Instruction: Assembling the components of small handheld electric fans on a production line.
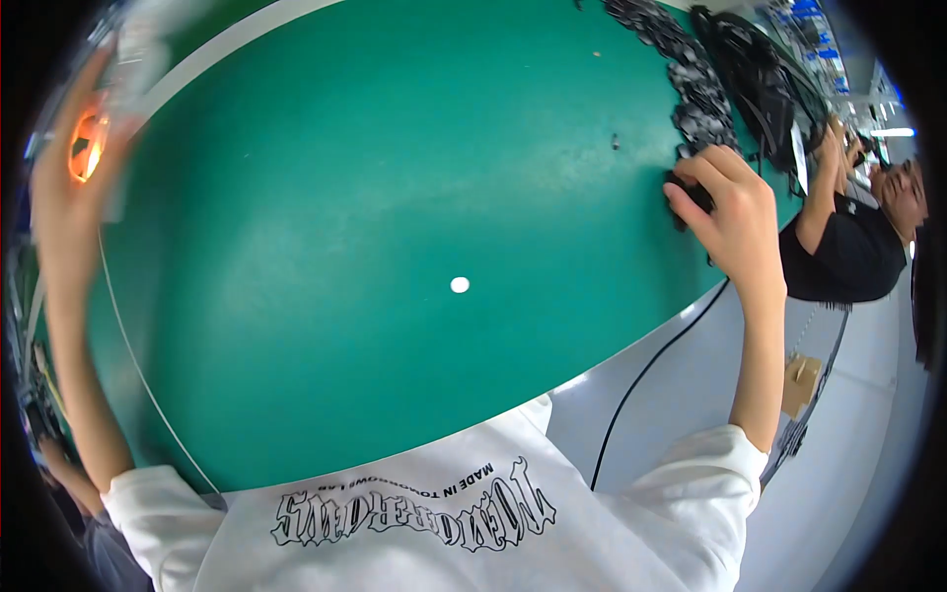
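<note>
At the right edge of a green table (395, 197), my right hand (735, 207) is curled round a small black part (696, 195), its thumb and fingers closed on it. That hand is at the near end of a long heap of small black pieces (702, 104). My left hand (74, 197) is raised at the far left, smeared by motion, so its fingers cannot be made out. A bright orange glowing spot (89, 148) shows at that hand. Beside it is a blurred, see-through whitish thing (138, 59).
A white round disc (460, 285) lies mid-table. A thin white cord (138, 350) runs down the left side. Black bundled material (760, 79) is behind the heap. A black cable (641, 375) hangs at the right edge. A co-worker in black (848, 247) is at the right.
</note>
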A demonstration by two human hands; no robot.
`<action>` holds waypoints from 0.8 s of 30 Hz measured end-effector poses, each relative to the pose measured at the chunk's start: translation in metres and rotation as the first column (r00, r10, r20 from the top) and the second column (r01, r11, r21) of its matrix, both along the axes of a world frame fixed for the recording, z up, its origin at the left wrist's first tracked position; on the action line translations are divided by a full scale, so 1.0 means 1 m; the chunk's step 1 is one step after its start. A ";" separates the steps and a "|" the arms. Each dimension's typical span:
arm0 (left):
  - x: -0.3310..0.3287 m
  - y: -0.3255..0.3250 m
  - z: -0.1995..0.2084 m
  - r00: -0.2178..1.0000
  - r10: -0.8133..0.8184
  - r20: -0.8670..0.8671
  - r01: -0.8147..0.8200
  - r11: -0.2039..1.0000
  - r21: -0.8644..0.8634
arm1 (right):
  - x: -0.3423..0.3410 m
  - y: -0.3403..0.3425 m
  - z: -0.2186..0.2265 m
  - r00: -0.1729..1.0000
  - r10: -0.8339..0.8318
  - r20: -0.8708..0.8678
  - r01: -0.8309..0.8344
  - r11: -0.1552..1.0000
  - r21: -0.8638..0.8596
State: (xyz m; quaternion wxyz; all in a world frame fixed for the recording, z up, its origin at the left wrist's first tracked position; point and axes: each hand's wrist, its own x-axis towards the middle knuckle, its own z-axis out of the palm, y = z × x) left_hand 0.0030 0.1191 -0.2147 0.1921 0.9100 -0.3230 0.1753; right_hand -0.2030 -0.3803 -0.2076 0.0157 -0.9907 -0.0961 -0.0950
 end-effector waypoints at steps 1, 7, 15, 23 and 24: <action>-0.038 -0.030 0.007 0.998 -0.067 -0.018 0.068 0.997 0.027 | 0.005 -0.003 -0.004 0.998 0.048 0.049 -0.045 0.997 -0.063; -0.125 -0.105 0.026 0.959 -0.227 -0.170 0.264 0.933 0.243 | 0.011 0.022 0.013 0.999 -0.011 0.052 0.006 0.994 0.111; -0.137 -0.131 0.046 0.902 -0.361 -0.236 0.412 0.884 0.220 | 0.017 0.096 0.055 0.969 0.224 0.107 -0.248 0.859 0.448; -0.123 -0.131 0.052 0.849 -0.406 -0.337 0.439 0.898 0.024 | 0.012 0.124 0.049 0.949 0.265 0.171 -0.312 0.869 0.384; -0.120 -0.131 0.052 0.827 -0.424 -0.368 0.449 0.893 -0.019 | 0.012 0.122 0.050 0.953 0.260 0.155 -0.301 0.866 0.399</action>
